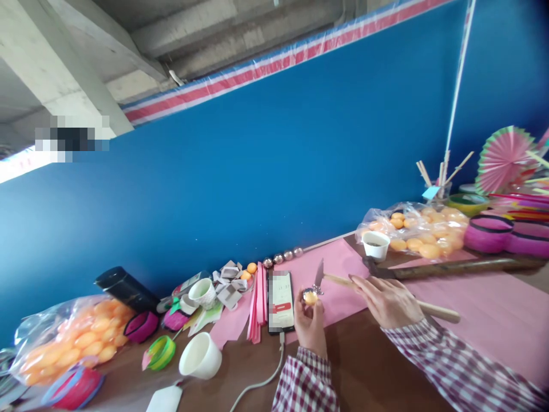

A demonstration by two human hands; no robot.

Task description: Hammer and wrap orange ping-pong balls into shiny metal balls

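My left hand (311,329) is closed around a small round ball (310,296), partly shiny silver and partly orange-yellow, holding it over the table beside the phone. My right hand (388,300) grips the long wooden handle of a palette knife (440,312). Its small pointed metal blade (318,274) is tilted upward near the ball. Small dark bits show between blade and ball; whether the two touch, I cannot tell. A phone (282,303) lies just left of my left hand, on the brown table (358,355). Pink paper (343,257) spreads beneath and behind the knife.
Several silver balls (278,259) line the wall. A hammer (463,266) lies behind my right hand, near a small white cup (376,246) and a bag of orange balls (429,229). Leftward are a white cup (200,356), green tape (160,353) and another ball bag (81,337).
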